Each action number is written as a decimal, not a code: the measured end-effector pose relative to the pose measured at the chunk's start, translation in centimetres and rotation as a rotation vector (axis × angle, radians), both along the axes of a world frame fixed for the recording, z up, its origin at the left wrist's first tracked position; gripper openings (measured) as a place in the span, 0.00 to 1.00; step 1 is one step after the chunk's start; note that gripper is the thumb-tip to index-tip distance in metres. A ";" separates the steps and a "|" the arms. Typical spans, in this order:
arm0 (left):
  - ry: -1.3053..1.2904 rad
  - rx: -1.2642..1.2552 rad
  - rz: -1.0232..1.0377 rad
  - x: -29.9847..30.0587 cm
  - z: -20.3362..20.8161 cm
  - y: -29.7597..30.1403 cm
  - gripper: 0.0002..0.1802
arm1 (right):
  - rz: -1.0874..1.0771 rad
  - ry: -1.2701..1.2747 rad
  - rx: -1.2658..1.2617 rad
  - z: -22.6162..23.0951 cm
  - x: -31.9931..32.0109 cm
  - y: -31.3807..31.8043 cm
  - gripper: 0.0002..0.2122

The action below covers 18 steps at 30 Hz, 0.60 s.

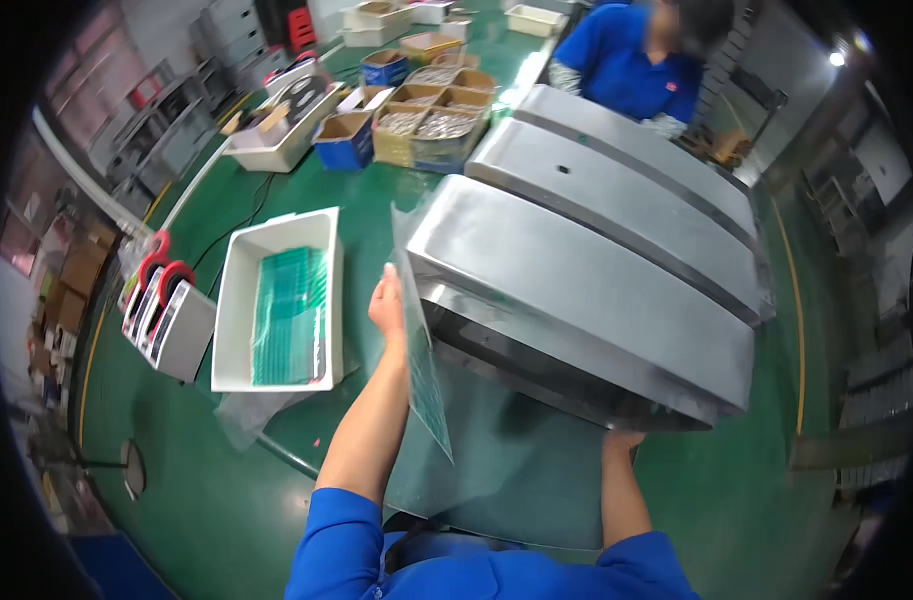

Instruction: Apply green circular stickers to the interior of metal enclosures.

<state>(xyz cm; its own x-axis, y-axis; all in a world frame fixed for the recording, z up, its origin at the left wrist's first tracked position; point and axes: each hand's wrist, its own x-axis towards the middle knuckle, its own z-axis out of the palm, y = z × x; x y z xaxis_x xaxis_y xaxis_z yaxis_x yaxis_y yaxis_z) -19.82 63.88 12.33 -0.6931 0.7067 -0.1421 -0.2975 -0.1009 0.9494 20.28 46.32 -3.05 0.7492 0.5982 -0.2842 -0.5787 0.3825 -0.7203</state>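
Observation:
Three long silver metal housings [587, 275] lie side by side on the green table [507, 490]. The nearest one shows its dark hollow side toward me. At its left end stands a thin clear plastic sheet [422, 365], its lower corner hanging toward me. My left hand [387, 303] is closed at the sheet's left side, holding it near the housing's end; part of the grip is hidden. My right hand [625, 441] grips the nearest housing's lower front edge near its right end, with the fingers out of sight beneath the metal.
Left of my arm, a white bin [339, 300] holds flat green pieces in clear film. Tape dispensers [177, 325] with red rolls stand beside it. Farther back are a divided carton [432, 115] of small parts and a blue box [344, 140]. A co-worker [627, 65] in blue stands beyond the housings.

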 end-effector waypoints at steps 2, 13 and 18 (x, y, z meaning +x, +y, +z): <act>-0.020 0.002 0.080 1.3 -0.3 1.7 0.18 | 0.026 0.140 0.093 0.7 0.7 1.3 0.26; 0.788 -0.076 -0.518 -3.7 -2.8 0.1 0.13 | -0.211 -0.276 -0.637 2.0 -0.8 -3.1 0.15; 0.915 0.499 -0.303 -4.0 1.2 -12.6 0.12 | -0.520 -0.697 -0.655 2.0 -8.0 -27.7 0.10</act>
